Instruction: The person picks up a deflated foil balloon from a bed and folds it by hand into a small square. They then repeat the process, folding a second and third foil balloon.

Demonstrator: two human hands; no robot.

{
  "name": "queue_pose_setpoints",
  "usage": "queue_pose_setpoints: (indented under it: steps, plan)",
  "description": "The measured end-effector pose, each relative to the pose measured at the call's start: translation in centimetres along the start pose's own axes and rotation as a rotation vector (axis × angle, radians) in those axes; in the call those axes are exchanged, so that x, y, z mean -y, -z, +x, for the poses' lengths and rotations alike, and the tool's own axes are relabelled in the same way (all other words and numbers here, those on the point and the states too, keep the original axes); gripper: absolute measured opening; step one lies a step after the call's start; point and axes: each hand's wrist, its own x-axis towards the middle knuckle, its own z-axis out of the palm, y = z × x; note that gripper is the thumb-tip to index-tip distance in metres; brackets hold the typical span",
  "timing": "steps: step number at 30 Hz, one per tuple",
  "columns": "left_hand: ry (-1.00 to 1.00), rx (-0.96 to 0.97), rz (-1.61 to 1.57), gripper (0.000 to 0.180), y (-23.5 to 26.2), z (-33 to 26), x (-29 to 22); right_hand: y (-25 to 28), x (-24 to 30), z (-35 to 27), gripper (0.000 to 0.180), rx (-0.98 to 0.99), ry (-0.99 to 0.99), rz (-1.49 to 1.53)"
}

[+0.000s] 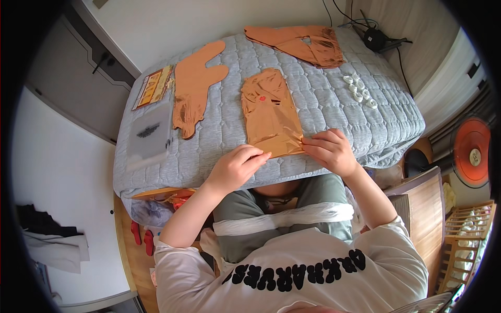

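A flat rose-gold foil balloon [270, 112] lies on the grey quilted bed [224, 130] in front of me. My left hand [236, 167] presses on its near edge with fingers together. My right hand [330, 150] pinches the balloon's near right corner. Two more deflated rose-gold foil balloons lie on the bed: one [193, 88] to the left and another [302, 43] at the far side.
A clear plastic package [150, 133] and a printed card sheet [154, 86] lie at the bed's left. Several small white clips [359, 89] sit at the right. A black charger with cables [377, 37] is at the far right corner. An orange fan [471, 151] stands at the right.
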Motion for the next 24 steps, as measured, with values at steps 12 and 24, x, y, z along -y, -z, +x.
queue_pose_setpoints:
  steps: [12, 24]
  plan:
    - [-0.175, -0.159, 0.306, 0.017, -0.2, -1.6, 1.2, -0.2, 0.2, -0.6, 0.020, -0.032, 0.026, -0.030]
    - [0.116, 0.127, 0.139, 0.076, 2.0, 1.3, -0.3, 1.6, 0.6, 1.3, 0.041, 0.177, -0.198, 0.199]
